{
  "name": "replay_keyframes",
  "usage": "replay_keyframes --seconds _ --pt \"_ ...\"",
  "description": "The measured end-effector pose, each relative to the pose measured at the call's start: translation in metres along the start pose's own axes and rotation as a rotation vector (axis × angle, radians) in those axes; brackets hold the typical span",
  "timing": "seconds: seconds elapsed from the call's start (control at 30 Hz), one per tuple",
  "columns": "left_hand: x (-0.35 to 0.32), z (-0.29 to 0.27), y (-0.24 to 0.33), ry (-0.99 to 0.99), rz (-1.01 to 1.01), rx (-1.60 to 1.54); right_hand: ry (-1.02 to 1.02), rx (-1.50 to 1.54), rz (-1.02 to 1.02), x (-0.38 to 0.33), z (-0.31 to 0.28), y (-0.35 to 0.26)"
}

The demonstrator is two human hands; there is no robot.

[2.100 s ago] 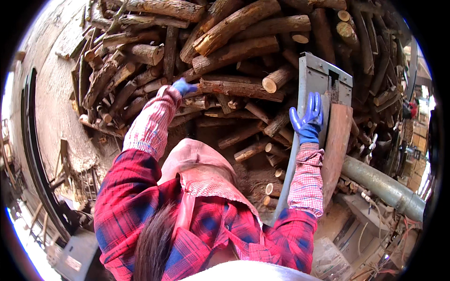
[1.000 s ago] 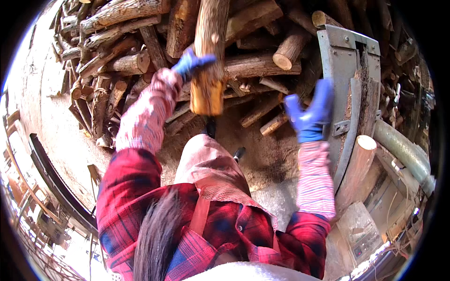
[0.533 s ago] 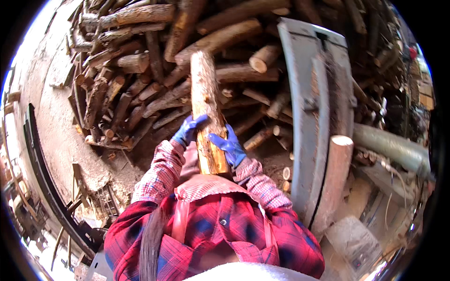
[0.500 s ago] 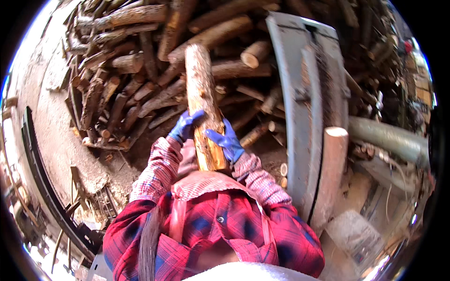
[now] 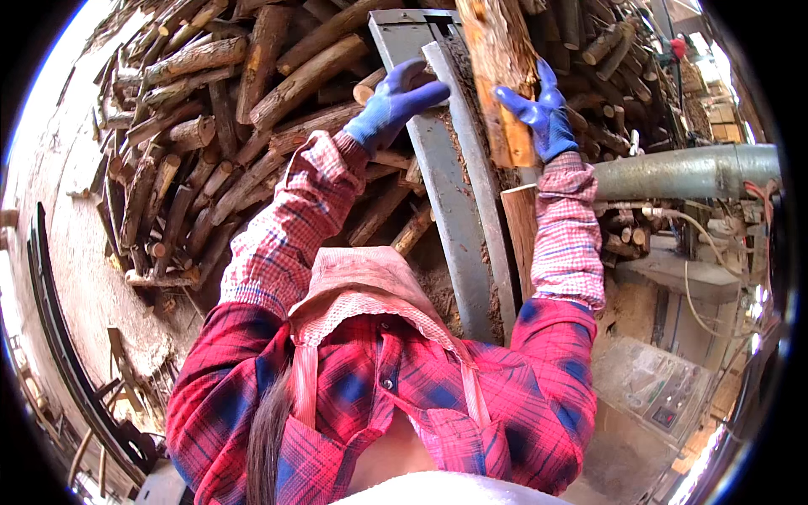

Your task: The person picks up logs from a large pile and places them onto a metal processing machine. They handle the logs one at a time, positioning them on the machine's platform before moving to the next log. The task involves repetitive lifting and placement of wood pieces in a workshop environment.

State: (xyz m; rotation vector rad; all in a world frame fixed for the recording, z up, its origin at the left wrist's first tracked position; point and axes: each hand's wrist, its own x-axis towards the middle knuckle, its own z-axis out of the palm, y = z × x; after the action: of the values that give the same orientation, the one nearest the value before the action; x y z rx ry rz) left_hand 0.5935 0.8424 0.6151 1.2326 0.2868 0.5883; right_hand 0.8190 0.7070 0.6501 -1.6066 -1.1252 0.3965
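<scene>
The log (image 5: 498, 50) sits at one o'clock, just beside the rail (image 5: 474, 160). The right hand (image 5: 551, 122) lays spread fingers against the log's three-o'clock side; the left hand (image 5: 391, 108), at twelve o'clock, is empty, fingers apart. One-sided support could let the log roll.

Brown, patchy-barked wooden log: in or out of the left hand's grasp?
Out: the blue-gloved left hand is spread open, a visible gap separating it from the log.

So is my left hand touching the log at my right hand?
No, your left hand is apart from that log, with a grey metal strip showing between them.
</scene>
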Motion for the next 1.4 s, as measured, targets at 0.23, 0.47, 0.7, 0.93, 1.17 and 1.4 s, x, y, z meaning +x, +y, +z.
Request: replay_keyframes --seconds 0.23,0.47,0.7,0.93,1.17,1.4 --pt "-0.141 -0.147 -0.079 0.454 -0.377 0.058 -0.059 -0.926 0.149 -0.045 -0.014 0.079" --pt "-0.338 -0.354 -0.191 0.865 -0.905 0.564 -0.042 -1.166 -0.169 -0.032 0.017 0.033" --pt "-0.21 -0.416 -0.208 0.572 -0.911 0.719 -0.121 -0.863 -0.399 0.084 0.216 0.041" --pt "0.02 -0.439 -0.188 0.318 -0.956 0.815 -0.295 -1.173 -0.317 0.153 0.248 0.115" --pt "0.243 -0.472 -0.211 0.205 -0.364 1.243 -0.29 -1.237 -0.217 0.159 0.262 0.123" --pt "0.379 -0.463 -0.216 -0.108 -0.416 1.49 -0.313 -1.186 -0.148 0.168 0.261 0.121"
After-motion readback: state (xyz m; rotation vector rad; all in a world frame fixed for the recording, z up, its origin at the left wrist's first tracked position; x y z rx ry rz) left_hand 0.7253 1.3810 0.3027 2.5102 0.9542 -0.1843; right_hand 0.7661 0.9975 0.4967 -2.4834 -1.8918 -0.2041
